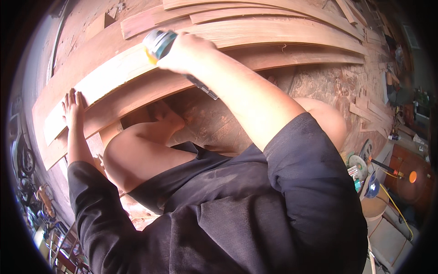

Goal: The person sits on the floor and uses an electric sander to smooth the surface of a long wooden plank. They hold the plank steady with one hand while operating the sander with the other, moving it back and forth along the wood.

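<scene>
My right hand [188,51] is wrapped round a teal and silver handheld power sander [160,42] with a yellow lower rim. The sander rests on or just over a long pale wooden plank [121,69]; the exact contact is hidden. My left hand [73,107] lies flat with fingers outstretched on the plank's left end. Along the plank's near side runs a second, shaded board [137,98], overlapped by it. A dark metal watch strap [203,87] circles my right wrist.
Several loose boards [269,13] lie beyond the plank. My bent legs [141,148] are close to its near side. Wood offcuts [368,113] are scattered at the right, near a bucket [375,206] and a yellow cord [396,205]. Cluttered gear [43,201] stands at the far left.
</scene>
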`<state>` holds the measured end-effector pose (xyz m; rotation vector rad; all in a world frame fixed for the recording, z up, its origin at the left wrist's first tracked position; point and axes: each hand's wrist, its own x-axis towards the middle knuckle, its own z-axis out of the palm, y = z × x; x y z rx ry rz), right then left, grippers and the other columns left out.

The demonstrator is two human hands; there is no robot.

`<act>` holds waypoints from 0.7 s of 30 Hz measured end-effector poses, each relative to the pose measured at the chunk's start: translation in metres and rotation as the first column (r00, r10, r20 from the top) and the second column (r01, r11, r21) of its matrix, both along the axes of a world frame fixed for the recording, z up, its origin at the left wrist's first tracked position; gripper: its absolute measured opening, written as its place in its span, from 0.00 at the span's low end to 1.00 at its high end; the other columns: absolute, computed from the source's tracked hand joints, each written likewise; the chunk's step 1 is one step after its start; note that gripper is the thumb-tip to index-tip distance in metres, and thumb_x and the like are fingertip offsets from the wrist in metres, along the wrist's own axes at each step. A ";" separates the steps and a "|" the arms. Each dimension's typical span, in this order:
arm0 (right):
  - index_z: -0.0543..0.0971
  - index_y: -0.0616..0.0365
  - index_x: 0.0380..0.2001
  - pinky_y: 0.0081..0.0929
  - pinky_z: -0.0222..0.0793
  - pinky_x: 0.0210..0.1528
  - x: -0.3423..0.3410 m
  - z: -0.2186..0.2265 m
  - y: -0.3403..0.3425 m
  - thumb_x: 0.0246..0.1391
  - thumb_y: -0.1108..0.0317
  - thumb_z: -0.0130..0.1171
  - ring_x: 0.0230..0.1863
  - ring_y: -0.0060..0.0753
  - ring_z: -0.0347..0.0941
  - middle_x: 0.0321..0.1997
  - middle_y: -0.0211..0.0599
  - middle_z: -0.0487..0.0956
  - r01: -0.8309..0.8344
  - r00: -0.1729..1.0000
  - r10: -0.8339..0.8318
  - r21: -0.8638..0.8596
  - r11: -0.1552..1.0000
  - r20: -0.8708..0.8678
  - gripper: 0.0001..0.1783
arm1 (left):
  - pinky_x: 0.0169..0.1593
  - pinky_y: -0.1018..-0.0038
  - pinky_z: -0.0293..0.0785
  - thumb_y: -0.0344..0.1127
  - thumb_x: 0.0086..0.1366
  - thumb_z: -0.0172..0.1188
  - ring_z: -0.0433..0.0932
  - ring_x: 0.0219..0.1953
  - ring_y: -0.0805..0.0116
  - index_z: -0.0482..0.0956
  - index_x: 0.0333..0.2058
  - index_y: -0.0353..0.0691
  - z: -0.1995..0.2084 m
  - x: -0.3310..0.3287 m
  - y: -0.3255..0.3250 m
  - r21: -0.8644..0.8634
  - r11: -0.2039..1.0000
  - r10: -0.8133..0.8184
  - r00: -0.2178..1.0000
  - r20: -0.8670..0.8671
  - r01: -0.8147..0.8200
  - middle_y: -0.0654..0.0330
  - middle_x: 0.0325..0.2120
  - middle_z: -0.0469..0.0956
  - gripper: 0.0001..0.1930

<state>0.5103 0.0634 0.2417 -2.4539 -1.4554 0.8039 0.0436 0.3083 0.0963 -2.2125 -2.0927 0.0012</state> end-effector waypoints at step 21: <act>0.89 0.49 0.53 0.39 0.80 0.50 0.163 -0.030 -0.100 0.53 0.41 0.75 0.42 0.36 0.86 0.42 0.43 0.89 0.362 0.926 -0.347 0.091 0.928 -0.151 0.31 | 0.78 0.35 0.42 0.70 0.78 0.36 0.48 0.83 0.51 0.59 0.78 0.66 0.000 -0.009 -0.003 0.082 0.996 -0.045 0.999 -0.008 0.045 0.64 0.82 0.53 0.36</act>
